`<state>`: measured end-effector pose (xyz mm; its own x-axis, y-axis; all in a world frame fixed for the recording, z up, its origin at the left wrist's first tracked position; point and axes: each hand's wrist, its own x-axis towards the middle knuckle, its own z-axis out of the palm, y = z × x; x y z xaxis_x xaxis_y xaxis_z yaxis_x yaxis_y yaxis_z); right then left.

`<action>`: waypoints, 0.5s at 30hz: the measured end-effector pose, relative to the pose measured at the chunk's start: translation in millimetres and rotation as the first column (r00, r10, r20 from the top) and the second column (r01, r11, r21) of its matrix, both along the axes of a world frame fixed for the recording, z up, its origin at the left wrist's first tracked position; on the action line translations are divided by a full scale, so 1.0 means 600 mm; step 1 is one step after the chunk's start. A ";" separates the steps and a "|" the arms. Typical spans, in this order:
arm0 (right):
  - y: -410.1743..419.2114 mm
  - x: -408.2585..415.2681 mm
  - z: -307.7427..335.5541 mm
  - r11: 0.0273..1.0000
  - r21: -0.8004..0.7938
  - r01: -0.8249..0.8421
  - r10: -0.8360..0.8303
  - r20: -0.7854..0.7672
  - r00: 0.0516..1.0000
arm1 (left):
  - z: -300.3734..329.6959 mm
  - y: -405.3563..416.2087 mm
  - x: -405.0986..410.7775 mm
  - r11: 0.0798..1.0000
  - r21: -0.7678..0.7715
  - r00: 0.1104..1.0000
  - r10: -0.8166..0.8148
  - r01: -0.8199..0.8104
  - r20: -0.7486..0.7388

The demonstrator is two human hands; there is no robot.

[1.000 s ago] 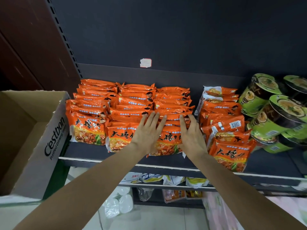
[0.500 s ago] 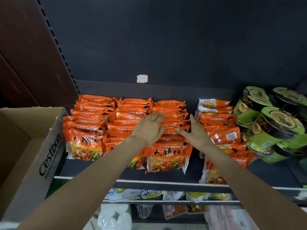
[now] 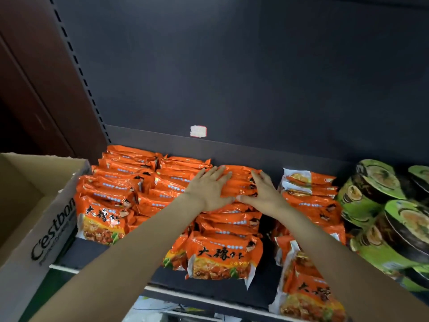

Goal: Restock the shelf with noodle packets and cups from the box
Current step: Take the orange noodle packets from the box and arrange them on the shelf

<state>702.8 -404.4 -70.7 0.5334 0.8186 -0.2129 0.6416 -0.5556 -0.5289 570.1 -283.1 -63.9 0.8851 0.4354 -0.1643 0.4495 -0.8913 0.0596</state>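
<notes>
Several rows of orange noodle packets (image 3: 222,254) stand overlapped on the dark shelf (image 3: 92,253). My left hand (image 3: 210,190) lies flat, fingers spread, on the rear packets of the third row. My right hand (image 3: 263,194) rests flat beside it on the same row, thumbs nearly touching. Neither hand grips a packet. Green noodle cups (image 3: 380,205) lie stacked on their sides at the shelf's right end. The cardboard box (image 3: 39,228) stands at the left, and I cannot see anything in the part of its inside that shows.
A fourth packet row (image 3: 308,228) runs between my right arm and the cups, its front packet (image 3: 311,298) at the shelf lip. A white sticker (image 3: 198,131) is on the dark back panel. A lower shelf with pale packets (image 3: 148,305) shows below.
Both hands have slid from the front of the third packet row toward its back, staying flat on the packets. The view has tilted upward and closer to the shelf.
</notes>
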 end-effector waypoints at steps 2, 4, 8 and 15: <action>0.010 0.007 -0.003 0.999 -0.047 -0.019 0.020 0.001 1.000 | -0.003 0.004 0.009 0.999 -0.019 0.999 0.025 -0.025 -0.047; 0.015 0.009 -0.004 0.998 -0.062 -0.022 0.023 0.017 1.000 | -0.002 0.005 0.015 0.999 -0.014 0.997 0.040 -0.041 -0.061; 0.005 0.009 0.012 0.999 -0.026 -0.032 0.033 0.036 0.999 | 0.012 -0.005 0.020 0.995 -0.063 0.997 0.076 -0.074 0.027; -0.102 -0.008 0.059 0.982 0.177 0.068 -0.095 0.149 0.984 | 0.050 -0.087 0.023 0.984 -0.169 0.893 0.028 0.054 0.449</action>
